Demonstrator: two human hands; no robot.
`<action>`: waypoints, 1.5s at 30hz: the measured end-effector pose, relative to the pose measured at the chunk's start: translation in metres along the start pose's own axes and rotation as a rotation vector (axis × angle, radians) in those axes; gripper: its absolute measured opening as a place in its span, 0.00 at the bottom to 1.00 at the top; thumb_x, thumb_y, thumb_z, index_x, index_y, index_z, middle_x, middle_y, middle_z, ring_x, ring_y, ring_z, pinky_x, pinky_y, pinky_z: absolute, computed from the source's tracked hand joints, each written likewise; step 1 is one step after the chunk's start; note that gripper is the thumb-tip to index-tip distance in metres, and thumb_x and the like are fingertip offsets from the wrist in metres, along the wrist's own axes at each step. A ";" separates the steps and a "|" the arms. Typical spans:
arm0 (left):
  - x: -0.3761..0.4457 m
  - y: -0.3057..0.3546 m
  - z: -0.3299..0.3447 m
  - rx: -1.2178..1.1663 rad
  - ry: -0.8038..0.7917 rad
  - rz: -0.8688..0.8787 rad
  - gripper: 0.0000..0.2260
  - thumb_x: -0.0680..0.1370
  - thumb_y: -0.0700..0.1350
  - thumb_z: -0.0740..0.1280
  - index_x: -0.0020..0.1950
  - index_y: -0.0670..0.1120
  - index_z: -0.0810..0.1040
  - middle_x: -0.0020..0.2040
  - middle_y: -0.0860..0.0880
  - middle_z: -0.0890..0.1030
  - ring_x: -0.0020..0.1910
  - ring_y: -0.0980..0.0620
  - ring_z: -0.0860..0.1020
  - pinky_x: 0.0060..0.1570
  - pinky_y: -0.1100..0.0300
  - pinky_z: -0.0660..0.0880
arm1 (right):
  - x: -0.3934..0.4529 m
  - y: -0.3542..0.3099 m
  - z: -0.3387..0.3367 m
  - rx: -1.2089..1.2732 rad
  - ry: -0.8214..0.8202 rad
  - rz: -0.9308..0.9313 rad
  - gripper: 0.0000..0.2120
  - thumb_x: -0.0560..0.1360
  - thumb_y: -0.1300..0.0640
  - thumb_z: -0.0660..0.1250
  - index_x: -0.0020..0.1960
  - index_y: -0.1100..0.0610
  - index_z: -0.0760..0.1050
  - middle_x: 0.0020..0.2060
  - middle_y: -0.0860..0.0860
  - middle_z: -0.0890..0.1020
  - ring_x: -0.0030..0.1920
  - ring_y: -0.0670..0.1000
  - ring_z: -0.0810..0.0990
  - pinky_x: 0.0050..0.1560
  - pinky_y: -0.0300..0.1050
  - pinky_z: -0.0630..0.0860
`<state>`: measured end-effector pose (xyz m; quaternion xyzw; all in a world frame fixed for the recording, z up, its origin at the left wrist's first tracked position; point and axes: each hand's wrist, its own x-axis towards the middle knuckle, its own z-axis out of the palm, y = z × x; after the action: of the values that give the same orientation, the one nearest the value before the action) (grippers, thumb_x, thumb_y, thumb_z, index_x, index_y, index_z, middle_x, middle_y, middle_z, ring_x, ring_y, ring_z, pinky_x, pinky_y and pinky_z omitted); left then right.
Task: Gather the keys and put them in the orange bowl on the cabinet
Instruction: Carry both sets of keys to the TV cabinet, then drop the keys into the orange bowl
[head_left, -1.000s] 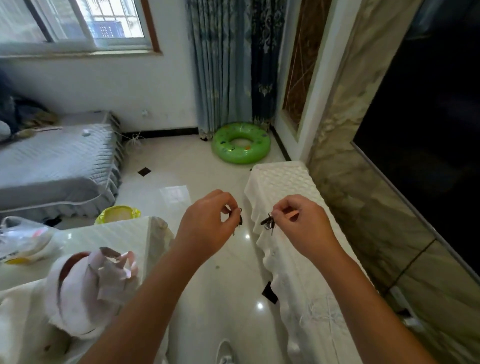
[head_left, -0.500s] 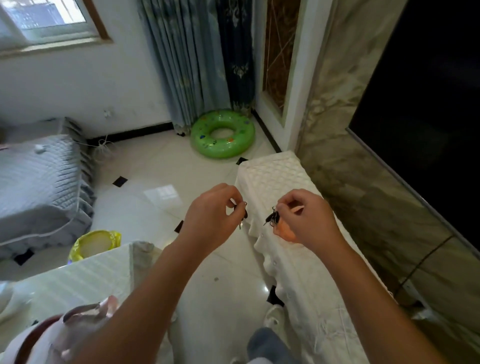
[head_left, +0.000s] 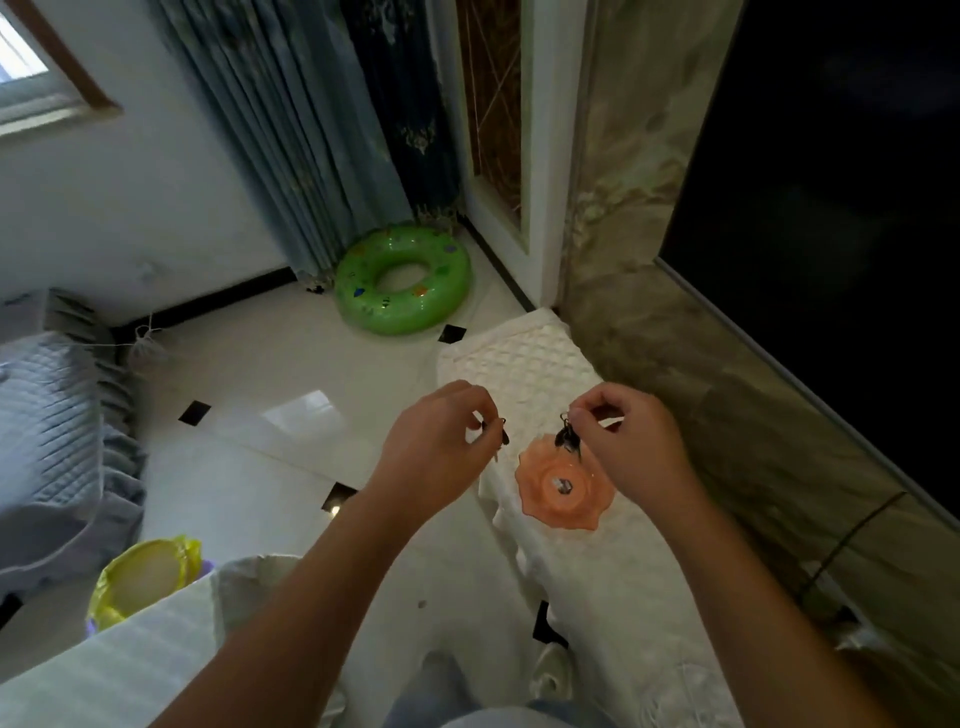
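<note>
Left hand: my left hand (head_left: 436, 447) is pinched shut, thumb against fingertips, on a small dark bunch of keys (head_left: 497, 435) that hangs off its right side.
Right hand: my right hand (head_left: 631, 444) is pinched the same way on a second dark bunch (head_left: 567, 439), which dangles just off its left side.
Why pinched high: I hold each bunch by its top so the keys hang free and can fall straight when I let go, rather than tangle in my palm.
Bowl: the orange bowl (head_left: 563, 488) sits on the cloth-covered cabinet (head_left: 519, 353), just below my right hand and down to the right of my left. Something small lies at its centre; I cannot tell what.
Where the keys are: the right bunch hangs over the bowl's far rim, not touching it as far as I can judge. The left bunch is short of the bowl, out over the cabinet's edge and the floor.
Step in hand, as I judge it: lining both bunches up over the bowl; neither is in it yet.
Changed from half a second ago: the bowl was mostly hidden behind my right hand then and now shows almost whole beneath it. My view has tipped down and closer to the cabinet, while both pinches look unchanged.
</note>
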<state>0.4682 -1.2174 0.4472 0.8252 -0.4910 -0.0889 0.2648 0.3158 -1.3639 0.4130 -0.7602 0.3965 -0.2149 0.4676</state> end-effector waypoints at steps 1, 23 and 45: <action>0.010 -0.002 0.005 -0.004 -0.011 0.009 0.03 0.76 0.49 0.67 0.44 0.52 0.79 0.43 0.57 0.79 0.42 0.59 0.79 0.44 0.54 0.78 | 0.007 0.003 -0.001 0.005 0.008 0.009 0.05 0.74 0.55 0.70 0.39 0.48 0.79 0.38 0.43 0.83 0.40 0.42 0.82 0.35 0.40 0.79; 0.155 -0.121 0.209 -0.157 -0.531 0.020 0.04 0.75 0.49 0.67 0.41 0.53 0.79 0.43 0.56 0.82 0.43 0.58 0.81 0.44 0.54 0.79 | 0.096 0.168 0.099 -0.012 0.185 0.465 0.05 0.75 0.58 0.68 0.42 0.56 0.81 0.39 0.48 0.84 0.43 0.47 0.81 0.45 0.43 0.77; 0.129 -0.233 0.418 -0.091 -0.656 -0.169 0.05 0.74 0.48 0.67 0.43 0.48 0.80 0.45 0.51 0.83 0.45 0.50 0.81 0.47 0.53 0.78 | 0.103 0.367 0.216 0.010 0.242 0.691 0.03 0.75 0.53 0.67 0.44 0.52 0.79 0.39 0.42 0.81 0.42 0.45 0.81 0.43 0.44 0.75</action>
<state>0.5410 -1.3858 -0.0132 0.7777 -0.4755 -0.3930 0.1212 0.3801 -1.4213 -0.0163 -0.5484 0.6812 -0.1345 0.4660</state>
